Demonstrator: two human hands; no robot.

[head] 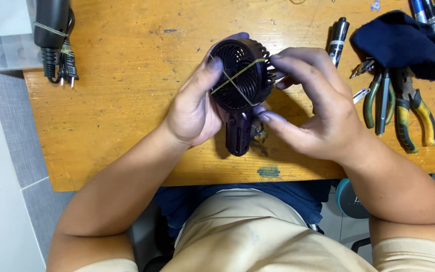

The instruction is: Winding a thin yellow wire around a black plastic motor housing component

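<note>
Head view: a small black handheld fan [239, 85] sits at frame centre above the wooden table [127, 100], long axis vertical in frame, handle pointing down toward the person. The left hand [193, 108] grasps the fan head from the left, thumb on the grille. The right hand [318, 113] grips from the right, fingers pinching a yellow rubber band [237, 75] crossed over the grille. Both hands are equally near. The fan's rear face and the fingertips behind it are hidden. Pliers [409, 116] lie at right.
</note>
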